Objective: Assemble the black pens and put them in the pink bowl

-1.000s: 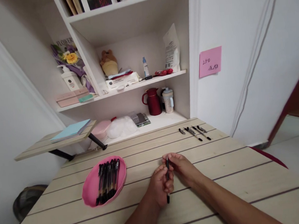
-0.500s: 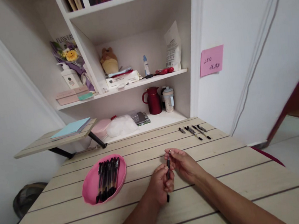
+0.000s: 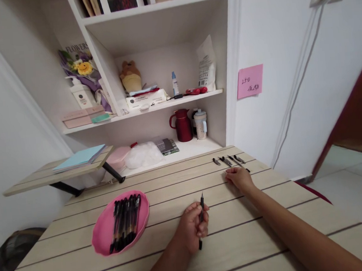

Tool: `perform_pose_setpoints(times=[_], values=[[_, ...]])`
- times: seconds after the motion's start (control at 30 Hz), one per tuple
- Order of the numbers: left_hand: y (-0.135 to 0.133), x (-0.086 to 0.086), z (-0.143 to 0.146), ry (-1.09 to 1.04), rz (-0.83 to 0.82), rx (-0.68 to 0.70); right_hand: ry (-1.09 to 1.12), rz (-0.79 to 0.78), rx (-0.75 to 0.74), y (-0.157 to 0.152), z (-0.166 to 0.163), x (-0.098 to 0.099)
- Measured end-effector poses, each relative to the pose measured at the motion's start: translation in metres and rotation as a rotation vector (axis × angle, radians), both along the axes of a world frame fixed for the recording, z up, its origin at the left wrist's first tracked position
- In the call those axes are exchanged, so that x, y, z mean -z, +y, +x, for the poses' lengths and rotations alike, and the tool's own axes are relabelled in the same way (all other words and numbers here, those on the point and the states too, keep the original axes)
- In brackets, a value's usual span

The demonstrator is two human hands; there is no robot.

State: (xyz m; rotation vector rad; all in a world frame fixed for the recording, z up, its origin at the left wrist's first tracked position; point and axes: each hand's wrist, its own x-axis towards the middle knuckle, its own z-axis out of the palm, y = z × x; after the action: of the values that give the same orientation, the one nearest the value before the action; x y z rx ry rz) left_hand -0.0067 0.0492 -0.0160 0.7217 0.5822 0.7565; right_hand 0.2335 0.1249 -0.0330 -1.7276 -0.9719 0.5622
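My left hand point(image 3: 192, 224) is closed around a black pen point(image 3: 202, 205) above the table. Its metal writing tip points up and its dark end sticks out below the fist. Farther right, my right hand point(image 3: 240, 180) reaches forward with thumb and fingers pinched together; what they hold, if anything, is too small to make out. Just beyond these fingers lie several black pen parts point(image 3: 224, 161), among them short clipped caps and thin rods, one partly covered by the hand. To the left, a pink bowl point(image 3: 97, 239) holds several black pens point(image 3: 125, 221) lying side by side.
A small raised shelf point(image 3: 31, 180) with blue paper point(image 3: 80, 157) juts over the table's point(image 3: 165, 258) left side. Behind stands a white shelf unit point(image 3: 146, 13) with a red jug point(image 3: 183, 125) and a pale cup point(image 3: 200, 124). A pink note point(image 3: 250, 81) is on the wall.
My right hand has left the pen and moved right and forward to the loose pen parts. The pen's metal tip now shows above my left hand. The view has shifted slightly.
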Motion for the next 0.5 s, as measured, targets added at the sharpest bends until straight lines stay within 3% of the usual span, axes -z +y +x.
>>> perform_pose_setpoints(times=[0.27, 0.5], values=[[0.002, 0.003, 0.001, -0.016, 0.004, 0.007, -0.396, -0.174, 0.051, 0.028, 0.009, -0.007], [0.001, 0.003, 0.002, -0.003, -0.013, 0.008, -0.584, -0.297, 0.048, 0.038, 0.003, -0.007]])
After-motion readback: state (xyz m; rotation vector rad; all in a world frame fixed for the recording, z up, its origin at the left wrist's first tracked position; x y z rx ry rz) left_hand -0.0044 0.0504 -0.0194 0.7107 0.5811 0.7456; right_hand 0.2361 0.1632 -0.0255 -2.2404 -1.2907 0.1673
